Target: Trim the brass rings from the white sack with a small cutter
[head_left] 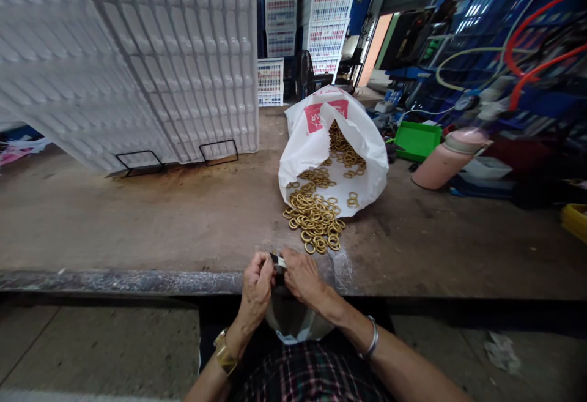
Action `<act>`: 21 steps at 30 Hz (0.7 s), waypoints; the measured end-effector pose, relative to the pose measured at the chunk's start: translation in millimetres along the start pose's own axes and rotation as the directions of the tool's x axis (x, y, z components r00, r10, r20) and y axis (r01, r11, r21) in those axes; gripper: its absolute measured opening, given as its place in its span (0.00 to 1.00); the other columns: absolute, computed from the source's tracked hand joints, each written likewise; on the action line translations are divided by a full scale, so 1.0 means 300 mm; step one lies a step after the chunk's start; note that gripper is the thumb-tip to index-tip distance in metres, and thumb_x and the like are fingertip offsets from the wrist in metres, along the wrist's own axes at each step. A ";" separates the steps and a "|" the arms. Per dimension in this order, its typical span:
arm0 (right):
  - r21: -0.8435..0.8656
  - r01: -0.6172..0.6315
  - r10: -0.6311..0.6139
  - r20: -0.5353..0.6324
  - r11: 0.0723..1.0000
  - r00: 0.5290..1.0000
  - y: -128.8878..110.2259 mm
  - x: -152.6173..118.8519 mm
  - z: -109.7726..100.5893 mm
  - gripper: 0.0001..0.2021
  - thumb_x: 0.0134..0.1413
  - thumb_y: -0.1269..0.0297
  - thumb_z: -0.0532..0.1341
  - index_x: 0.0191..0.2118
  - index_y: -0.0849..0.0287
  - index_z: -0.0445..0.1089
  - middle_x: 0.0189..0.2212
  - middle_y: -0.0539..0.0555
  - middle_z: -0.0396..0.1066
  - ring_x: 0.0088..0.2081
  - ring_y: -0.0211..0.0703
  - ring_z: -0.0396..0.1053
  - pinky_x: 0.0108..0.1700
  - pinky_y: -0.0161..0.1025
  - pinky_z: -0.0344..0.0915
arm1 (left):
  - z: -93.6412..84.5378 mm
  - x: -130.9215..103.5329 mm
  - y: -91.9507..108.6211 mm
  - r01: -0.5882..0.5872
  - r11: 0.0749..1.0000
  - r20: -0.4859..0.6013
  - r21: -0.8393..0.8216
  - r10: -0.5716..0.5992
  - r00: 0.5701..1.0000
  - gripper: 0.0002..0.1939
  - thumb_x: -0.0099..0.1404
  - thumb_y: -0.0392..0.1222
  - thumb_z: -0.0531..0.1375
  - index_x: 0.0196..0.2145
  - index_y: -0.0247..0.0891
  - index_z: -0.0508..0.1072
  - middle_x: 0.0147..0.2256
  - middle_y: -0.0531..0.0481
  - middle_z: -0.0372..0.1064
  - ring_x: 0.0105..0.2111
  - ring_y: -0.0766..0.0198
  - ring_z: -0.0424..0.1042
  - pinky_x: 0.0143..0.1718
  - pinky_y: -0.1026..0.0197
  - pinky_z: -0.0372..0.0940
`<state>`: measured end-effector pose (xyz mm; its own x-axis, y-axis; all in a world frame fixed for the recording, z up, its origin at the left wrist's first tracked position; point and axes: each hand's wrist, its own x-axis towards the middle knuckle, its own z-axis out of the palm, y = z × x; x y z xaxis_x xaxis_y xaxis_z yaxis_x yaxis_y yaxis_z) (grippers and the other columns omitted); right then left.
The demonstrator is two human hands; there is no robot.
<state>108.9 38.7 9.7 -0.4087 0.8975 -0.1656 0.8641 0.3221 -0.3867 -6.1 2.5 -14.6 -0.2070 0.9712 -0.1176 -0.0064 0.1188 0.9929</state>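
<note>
At the front edge of the table, my left hand (257, 286) is closed in a pinch, with thumb against fingers. Whatever it grips is mostly hidden. My right hand (303, 276) is closed on a small black-and-white piece (278, 260), whose dark end meets the left fingertips; its exact kind is unclear. Just beyond both hands lies a pile of brass-coloured rings (316, 215). They spill from the mouth of a white plastic sack (302, 148) with red print, which lies on its side with more rings inside. Beneath my hands, a pale sheet or bag (298, 319) hangs at my lap.
Stacked white ribbed trays (192, 65) stand on the wooden table (174, 218) at left, near black wire stands (219, 151). To the right are a green bin (417, 139), a pink bottle (452, 157) and orange hoses (516, 53). White crates (325, 29) are stacked behind.
</note>
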 end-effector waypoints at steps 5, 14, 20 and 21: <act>-0.051 0.047 -0.047 0.002 0.998 0.999 0.016 0.010 0.017 0.13 0.49 0.75 0.50 0.41 0.62 0.65 0.32 0.58 0.72 0.34 0.45 0.70 0.30 0.35 0.54 | -0.004 -0.001 -0.003 -0.036 0.999 -0.016 0.029 0.037 0.999 0.19 0.58 0.58 0.53 0.26 0.37 0.61 0.19 0.57 0.55 0.18 0.71 0.54 0.18 0.69 0.51; -0.094 -0.018 0.018 0.005 0.995 1.000 0.051 0.077 0.010 0.10 0.47 0.73 0.52 0.34 0.65 0.68 0.28 0.60 0.72 0.29 0.43 0.68 0.27 0.34 0.54 | -0.026 -0.085 0.131 0.125 0.952 0.109 -0.280 -0.098 0.989 0.19 0.54 0.55 0.61 0.26 0.37 0.62 0.20 0.57 0.57 0.18 0.73 0.55 0.18 0.71 0.51; -0.042 0.149 -0.155 -0.211 0.988 0.965 0.131 0.070 -0.017 0.11 0.44 0.75 0.52 0.36 0.60 0.66 0.32 0.55 0.70 0.32 0.41 0.66 0.32 0.34 0.57 | -0.035 -0.031 0.113 0.310 0.829 0.151 -0.466 -0.271 0.951 0.20 0.48 0.55 0.65 0.26 0.35 0.64 0.25 0.53 0.65 0.19 0.73 0.57 0.17 0.71 0.53; -0.044 0.146 -0.153 -0.253 0.988 0.955 0.154 0.074 -0.042 0.13 0.43 0.76 0.52 0.36 0.60 0.66 0.33 0.54 0.69 0.34 0.41 0.65 0.34 0.34 0.57 | -0.034 -0.023 0.099 0.319 0.826 0.149 -0.464 -0.282 0.948 0.21 0.48 0.55 0.65 0.27 0.35 0.65 0.27 0.52 0.66 0.19 0.73 0.57 0.17 0.70 0.53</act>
<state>143.5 77.2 -0.4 -0.4482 0.8844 0.1305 0.8072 0.4631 -0.3660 -14.8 -2.8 16.0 -0.0484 0.9179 -0.3939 -0.5257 0.3119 0.7914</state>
